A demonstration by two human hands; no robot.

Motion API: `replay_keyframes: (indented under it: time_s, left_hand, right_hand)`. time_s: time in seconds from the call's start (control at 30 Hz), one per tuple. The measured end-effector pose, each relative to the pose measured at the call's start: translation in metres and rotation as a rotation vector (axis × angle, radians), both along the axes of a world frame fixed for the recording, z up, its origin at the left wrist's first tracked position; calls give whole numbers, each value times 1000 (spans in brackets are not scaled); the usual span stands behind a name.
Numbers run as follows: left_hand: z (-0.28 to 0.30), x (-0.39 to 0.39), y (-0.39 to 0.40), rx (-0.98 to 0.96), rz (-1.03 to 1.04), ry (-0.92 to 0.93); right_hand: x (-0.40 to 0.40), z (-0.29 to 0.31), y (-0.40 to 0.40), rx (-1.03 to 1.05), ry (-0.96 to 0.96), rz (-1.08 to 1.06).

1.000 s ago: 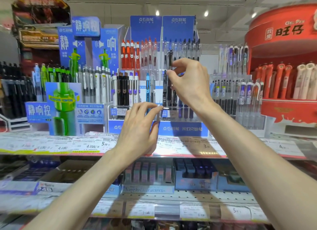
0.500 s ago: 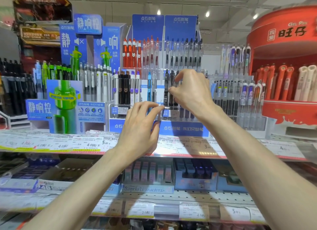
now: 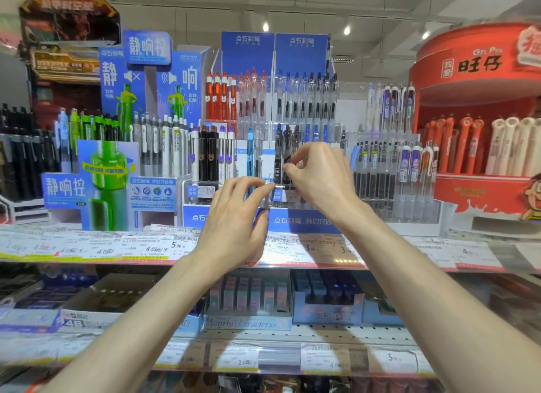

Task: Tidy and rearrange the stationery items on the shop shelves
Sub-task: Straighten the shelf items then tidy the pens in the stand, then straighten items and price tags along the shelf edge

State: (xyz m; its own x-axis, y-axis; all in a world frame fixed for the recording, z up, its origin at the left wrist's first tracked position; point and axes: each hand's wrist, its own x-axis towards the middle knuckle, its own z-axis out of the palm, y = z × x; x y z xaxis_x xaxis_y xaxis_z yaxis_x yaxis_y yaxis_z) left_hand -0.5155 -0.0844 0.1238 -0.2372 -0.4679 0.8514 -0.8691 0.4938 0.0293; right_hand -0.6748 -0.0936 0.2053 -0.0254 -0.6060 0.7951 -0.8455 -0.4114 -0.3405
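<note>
The right hand [image 3: 319,178] has come lower and now pinches a black pen [image 3: 278,161] in the clear holder [image 3: 263,199]; the left hand [image 3: 234,217] stays there, fingers loosely curved, touching its front edge.

Right hand [image 3: 319,178] covers lower barrels of black pens [image 3: 285,140] in clear pen rack [image 3: 339,129]; grip on a pen unclear from here. Left hand [image 3: 234,217] hides rack's front edge and part of blue base strip [image 3: 301,220]. Price labels [image 3: 102,247] along shelf edge blurred, print mostly unreadable. Red display stand [image 3: 474,67] cut off at right edge. Dark box [image 3: 70,14] top left smeared, text illegible. Lower-shelf boxes [image 3: 248,299] soft; bottom row cropped.
</note>
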Motion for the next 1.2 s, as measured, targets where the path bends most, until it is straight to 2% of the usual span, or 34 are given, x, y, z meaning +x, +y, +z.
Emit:
replay_keyframes:
  time_s: [0.27, 0.4, 0.6, 0.7, 0.93, 1.2]
  left_hand:
    - [-23, 4, 15, 39, -155, 120]
    - [-49, 6, 37, 43, -225, 213]
    - [-94, -4, 72, -48, -271, 229]
    - [-126, -22, 80, 29, -289, 276]
    - [-197, -97, 84, 345, -260, 464]
    - [-209, -224, 69, 444, -185, 444]
  right_hand:
    - [-25, -38, 38, -9, 46, 180]
    - [-53, -81, 59, -57, 97, 124]
    - [-104, -159, 92, -59, 47, 37]
    - [-130, -195, 113, -35, 0, 10]
    - [-212, -277, 121, 94, -131, -50]
    - [-329, -290, 95, 230, -180, -89]
